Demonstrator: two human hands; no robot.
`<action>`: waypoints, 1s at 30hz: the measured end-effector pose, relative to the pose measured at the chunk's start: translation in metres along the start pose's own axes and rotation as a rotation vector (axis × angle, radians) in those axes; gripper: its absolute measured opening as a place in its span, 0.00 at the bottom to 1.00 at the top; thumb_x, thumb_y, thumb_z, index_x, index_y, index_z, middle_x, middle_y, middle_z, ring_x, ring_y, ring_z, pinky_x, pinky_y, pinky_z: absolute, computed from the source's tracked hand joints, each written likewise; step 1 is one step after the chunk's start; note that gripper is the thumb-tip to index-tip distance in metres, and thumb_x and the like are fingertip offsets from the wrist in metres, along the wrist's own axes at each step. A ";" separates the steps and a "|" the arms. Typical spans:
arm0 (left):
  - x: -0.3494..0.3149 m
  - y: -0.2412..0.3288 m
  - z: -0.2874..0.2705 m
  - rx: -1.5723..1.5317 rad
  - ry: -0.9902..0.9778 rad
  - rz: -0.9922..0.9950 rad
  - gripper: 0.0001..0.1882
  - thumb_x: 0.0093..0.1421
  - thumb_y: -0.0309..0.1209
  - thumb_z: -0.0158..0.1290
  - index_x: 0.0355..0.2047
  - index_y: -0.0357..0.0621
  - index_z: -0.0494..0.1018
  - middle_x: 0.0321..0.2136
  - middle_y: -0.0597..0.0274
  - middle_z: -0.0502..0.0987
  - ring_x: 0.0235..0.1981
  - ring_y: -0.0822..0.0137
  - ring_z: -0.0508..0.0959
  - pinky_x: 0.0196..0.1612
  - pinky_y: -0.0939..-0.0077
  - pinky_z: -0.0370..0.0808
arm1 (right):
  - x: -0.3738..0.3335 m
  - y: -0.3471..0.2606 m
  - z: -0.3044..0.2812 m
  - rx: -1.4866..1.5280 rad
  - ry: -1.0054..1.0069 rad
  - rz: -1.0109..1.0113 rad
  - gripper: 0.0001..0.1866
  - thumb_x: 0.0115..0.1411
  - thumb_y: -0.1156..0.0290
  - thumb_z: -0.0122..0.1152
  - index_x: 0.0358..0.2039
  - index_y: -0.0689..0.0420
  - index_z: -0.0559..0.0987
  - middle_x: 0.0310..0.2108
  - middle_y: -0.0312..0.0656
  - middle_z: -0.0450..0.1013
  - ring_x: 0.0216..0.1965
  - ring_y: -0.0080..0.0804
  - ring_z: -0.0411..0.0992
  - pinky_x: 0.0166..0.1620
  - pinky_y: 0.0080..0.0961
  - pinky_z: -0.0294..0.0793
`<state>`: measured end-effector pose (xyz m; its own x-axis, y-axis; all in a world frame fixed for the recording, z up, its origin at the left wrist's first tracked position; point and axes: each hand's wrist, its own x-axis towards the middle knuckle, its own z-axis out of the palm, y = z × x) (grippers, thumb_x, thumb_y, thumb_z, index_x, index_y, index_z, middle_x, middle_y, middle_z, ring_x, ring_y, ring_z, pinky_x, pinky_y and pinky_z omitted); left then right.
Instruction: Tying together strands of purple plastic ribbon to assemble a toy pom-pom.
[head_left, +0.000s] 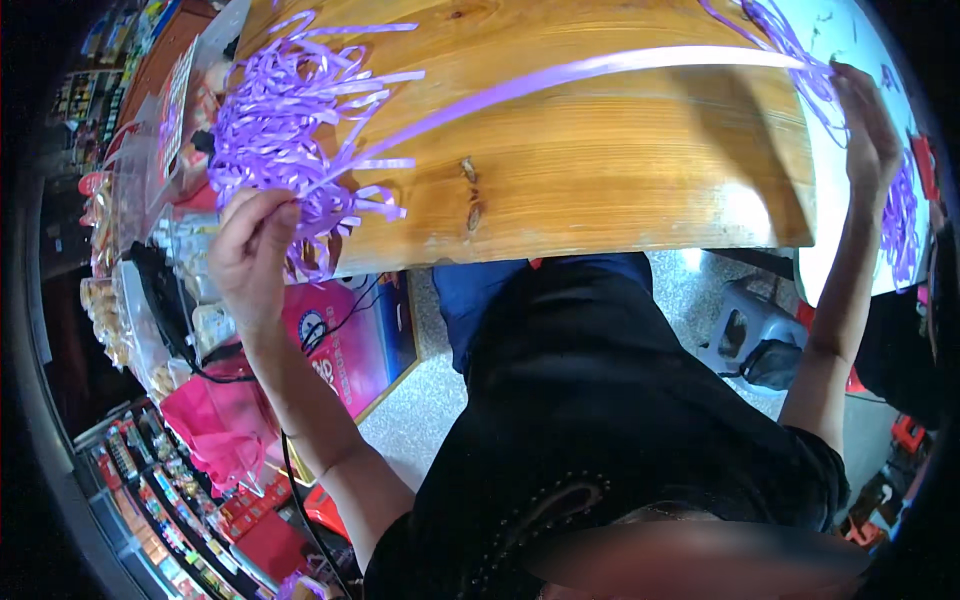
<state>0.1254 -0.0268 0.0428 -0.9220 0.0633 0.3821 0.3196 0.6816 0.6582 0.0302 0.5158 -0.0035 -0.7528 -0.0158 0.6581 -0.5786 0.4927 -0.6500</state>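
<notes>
A shiny purple ribbon (560, 72) stretches in a shallow arc above the wooden table (600, 170), from one of my hands to the other. At the left, my left hand (252, 235) pinches one end between thumb and fingers, beside a heap of cut purple ribbon strips (280, 120). Out at the far right, my right hand (868, 115) is closed on the ribbon's other end, next to loose purple ribbon (815, 85) that lies over a white surface (825, 215). The fingertips of the right hand are small and partly hidden.
Clear bins of packaged goods (205, 245) stand at the table's left side. Below them are a pink bag (215, 425) and a black cable (290, 480). A grey-blue plastic stool (745, 325) is on the speckled floor to the right. More purple ribbon (900, 225) hangs at the right edge.
</notes>
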 end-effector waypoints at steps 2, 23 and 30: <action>-0.009 -0.018 -0.014 -0.099 0.078 -0.093 0.06 0.54 0.20 0.53 0.34 0.33 0.73 0.27 0.66 0.69 0.26 0.78 0.66 0.28 0.86 0.61 | 0.004 0.020 -0.019 0.032 0.027 0.039 0.13 0.58 0.79 0.55 0.44 0.66 0.75 0.44 0.45 0.73 0.47 0.29 0.70 0.54 0.25 0.67; -0.038 -0.106 -0.008 -1.411 0.371 -0.269 0.16 0.60 0.37 0.49 0.43 0.37 0.69 0.46 0.52 0.72 0.52 0.57 0.69 0.57 0.57 0.63 | 0.021 0.073 0.007 1.618 0.060 0.597 0.19 0.62 0.81 0.43 0.54 0.69 0.61 0.36 0.44 0.64 0.41 0.32 0.62 0.51 0.35 0.60; 0.006 -0.075 0.018 -1.927 0.159 -0.144 0.15 0.58 0.42 0.52 0.32 0.42 0.70 0.24 0.67 0.71 0.29 0.71 0.69 0.40 0.71 0.70 | 0.022 0.079 -0.007 1.893 0.133 0.791 0.07 0.61 0.78 0.47 0.40 0.66 0.68 0.35 0.43 0.64 0.41 0.33 0.61 0.51 0.35 0.58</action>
<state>0.0917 -0.0639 -0.0159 -0.9694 -0.0428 0.2416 0.1306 -0.9235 0.3607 -0.0302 0.5605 -0.0380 -0.9774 -0.2035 0.0576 0.1893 -0.9632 -0.1911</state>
